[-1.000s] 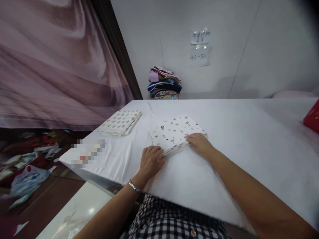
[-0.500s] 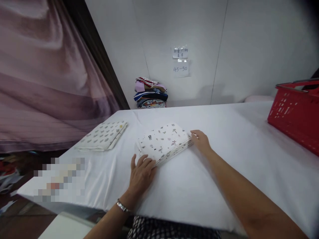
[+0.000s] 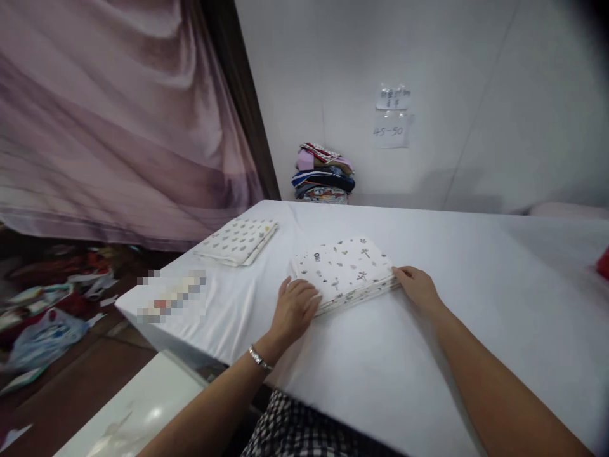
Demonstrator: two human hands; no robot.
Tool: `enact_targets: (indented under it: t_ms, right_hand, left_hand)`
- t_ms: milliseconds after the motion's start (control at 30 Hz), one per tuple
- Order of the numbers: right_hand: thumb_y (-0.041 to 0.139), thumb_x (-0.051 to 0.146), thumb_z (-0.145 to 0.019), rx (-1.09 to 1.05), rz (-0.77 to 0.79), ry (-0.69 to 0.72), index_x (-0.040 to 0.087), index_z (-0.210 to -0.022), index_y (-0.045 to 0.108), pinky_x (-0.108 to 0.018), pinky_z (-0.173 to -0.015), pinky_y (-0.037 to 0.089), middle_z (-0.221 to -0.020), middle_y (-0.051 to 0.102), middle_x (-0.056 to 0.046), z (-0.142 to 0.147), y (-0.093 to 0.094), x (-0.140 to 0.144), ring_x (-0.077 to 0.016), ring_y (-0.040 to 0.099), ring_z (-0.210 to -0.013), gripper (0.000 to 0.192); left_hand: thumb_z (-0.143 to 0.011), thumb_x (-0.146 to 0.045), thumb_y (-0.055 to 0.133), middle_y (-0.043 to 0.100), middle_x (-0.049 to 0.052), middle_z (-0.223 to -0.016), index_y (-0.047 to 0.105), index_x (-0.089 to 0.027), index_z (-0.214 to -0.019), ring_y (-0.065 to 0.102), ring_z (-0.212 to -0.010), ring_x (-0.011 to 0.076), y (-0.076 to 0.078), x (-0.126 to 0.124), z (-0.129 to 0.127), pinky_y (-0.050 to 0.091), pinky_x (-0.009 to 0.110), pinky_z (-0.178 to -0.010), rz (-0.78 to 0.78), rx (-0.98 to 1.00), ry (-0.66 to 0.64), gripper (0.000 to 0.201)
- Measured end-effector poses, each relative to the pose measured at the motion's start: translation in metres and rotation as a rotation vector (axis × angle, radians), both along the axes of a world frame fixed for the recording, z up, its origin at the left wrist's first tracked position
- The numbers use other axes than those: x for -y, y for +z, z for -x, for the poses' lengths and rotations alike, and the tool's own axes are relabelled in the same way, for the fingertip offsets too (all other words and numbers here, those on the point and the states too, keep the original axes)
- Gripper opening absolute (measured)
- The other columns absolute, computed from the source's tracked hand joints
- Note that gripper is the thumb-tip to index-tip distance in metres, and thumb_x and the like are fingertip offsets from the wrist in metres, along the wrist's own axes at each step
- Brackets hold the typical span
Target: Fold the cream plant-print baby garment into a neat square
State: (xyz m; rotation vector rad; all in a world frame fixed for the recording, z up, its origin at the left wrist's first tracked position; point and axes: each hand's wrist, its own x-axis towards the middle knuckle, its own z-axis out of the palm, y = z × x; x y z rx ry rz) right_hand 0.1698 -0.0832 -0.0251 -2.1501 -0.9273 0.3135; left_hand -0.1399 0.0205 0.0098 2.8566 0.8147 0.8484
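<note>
A folded white cloth (image 3: 342, 266) with small printed palms and other figures lies on the white-covered table, its stacked layers showing along the near edge. My left hand (image 3: 295, 308), a silver bracelet at its wrist, rests at the near left corner with fingers spread and lying against the cloth. At the opposite end, my right hand (image 3: 419, 289) pinches the right corner between thumb and fingers. A second folded cloth (image 3: 240, 241), white with rows of grey-green shapes, lies apart to the left.
Table covering (image 3: 476, 317) surrounds both cloths. Stacked folded fabrics (image 3: 323, 178) stand beyond the far edge against the wall. A blurred-out patch (image 3: 171, 298) covers something near the left edge. Part of a red basket (image 3: 603, 263) shows at far right. Bags (image 3: 47, 336) lie on the floor left.
The view has turned left, so the scene shifts right and most of the red basket leaves the picture. Both hands stay at the same corners of the palm-print cloth.
</note>
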Motion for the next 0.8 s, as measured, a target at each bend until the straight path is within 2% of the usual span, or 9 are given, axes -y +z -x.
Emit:
enact_targets:
  t_ms: [133, 233, 333, 533, 667, 800]
  right_hand:
    - [0.050, 0.048, -0.074, -0.002, -0.036, -0.005, 0.018, -0.095, 0.067, -0.027, -0.068, 0.041, -0.085, 0.067, -0.005, -0.003, -0.008, -0.007, -0.0187, 0.058, -0.077, 0.041]
    - [0.052, 0.040, -0.070, -0.046, -0.140, -0.020, 0.017, -0.102, 0.065, -0.026, -0.067, 0.041, -0.083, 0.065, -0.003, -0.009, -0.015, -0.010, -0.0170, 0.058, -0.074, 0.041]
    - [0.051, 0.037, -0.069, -0.055, -0.111, -0.042, 0.017, -0.101, 0.064, -0.026, -0.065, 0.041, -0.080, 0.065, -0.003, -0.014, -0.017, -0.010, -0.0171, 0.058, -0.071, 0.040]
    - [0.048, 0.038, -0.073, -0.013, 0.012, -0.010, 0.020, -0.101, 0.064, -0.027, -0.068, 0.041, -0.087, 0.067, -0.004, -0.011, -0.013, -0.004, -0.0189, 0.059, -0.080, 0.037]
    - [0.045, 0.041, -0.076, 0.067, 0.044, -0.007, 0.018, -0.107, 0.063, -0.028, -0.071, 0.042, -0.095, 0.066, -0.006, -0.011, -0.014, -0.002, -0.0203, 0.059, -0.085, 0.042]
    - [0.042, 0.045, -0.078, 0.110, 0.093, 0.001, 0.016, -0.115, 0.059, -0.031, -0.076, 0.043, -0.103, 0.065, -0.009, -0.013, -0.018, -0.002, -0.0231, 0.059, -0.092, 0.050]
  left_hand:
    - [-0.089, -0.034, 0.047, 0.055, 0.008, -0.126, 0.057, -0.020, -0.114, 0.042, -0.123, 0.0240, -0.012, -0.008, -0.015, 0.028, 0.046, -0.105, -0.005, -0.098, -0.102, 0.031]
    - [-0.090, -0.037, 0.043, 0.052, 0.008, -0.131, 0.053, -0.020, -0.120, 0.042, -0.124, 0.0248, -0.023, -0.009, -0.021, 0.030, 0.047, -0.104, 0.012, -0.204, -0.105, 0.036]
    - [-0.092, -0.037, 0.040, 0.050, 0.007, -0.133, 0.050, -0.020, -0.123, 0.041, -0.125, 0.0245, -0.030, -0.008, -0.022, 0.029, 0.047, -0.105, -0.004, -0.245, -0.092, 0.038]
    - [-0.091, -0.036, 0.040, 0.050, 0.006, -0.133, 0.050, -0.020, -0.124, 0.040, -0.125, 0.0238, -0.031, -0.005, -0.021, 0.028, 0.046, -0.106, -0.019, -0.244, -0.080, 0.038]
    - [-0.091, -0.036, 0.041, 0.050, 0.006, -0.133, 0.051, -0.021, -0.124, 0.040, -0.125, 0.0231, -0.030, 0.000, -0.021, 0.026, 0.046, -0.108, 0.028, -0.206, -0.066, 0.037]
    - [-0.091, -0.037, 0.042, 0.052, 0.006, -0.131, 0.054, -0.023, -0.120, 0.041, -0.126, 0.0221, -0.027, -0.001, -0.019, 0.027, 0.047, -0.108, 0.103, -0.120, -0.107, 0.035]
